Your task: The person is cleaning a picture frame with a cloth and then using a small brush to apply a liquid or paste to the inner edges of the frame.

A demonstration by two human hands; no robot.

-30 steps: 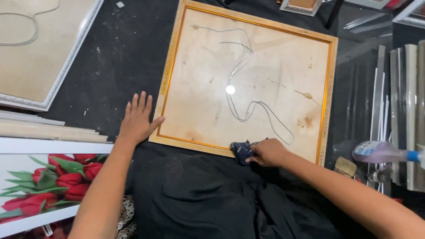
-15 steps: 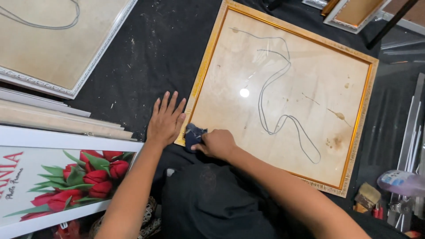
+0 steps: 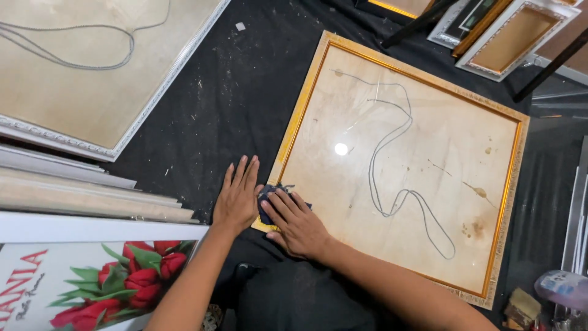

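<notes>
A gold-framed picture frame (image 3: 508, 190) lies glass-up on the black cloth, with a beige stained backing and a looped grey cord under the glass. My right hand (image 3: 297, 224) presses a dark blue cloth (image 3: 268, 197) onto the frame's near left corner. My left hand (image 3: 237, 196) lies flat, fingers spread, on the black cloth just beside that corner, touching the frame's edge.
A large white-framed beige panel (image 3: 73, 79) lies at the upper left. Stacked frames (image 3: 73, 190) and a red tulip print (image 3: 104, 276) sit at the left. More frames (image 3: 508, 30) stand at the top right; a plastic bottle (image 3: 560, 288) is at the lower right.
My right hand has slid the blue cloth leftward along the frame's near edge, from the right part to the left corner. My left hand stays beside that corner.
</notes>
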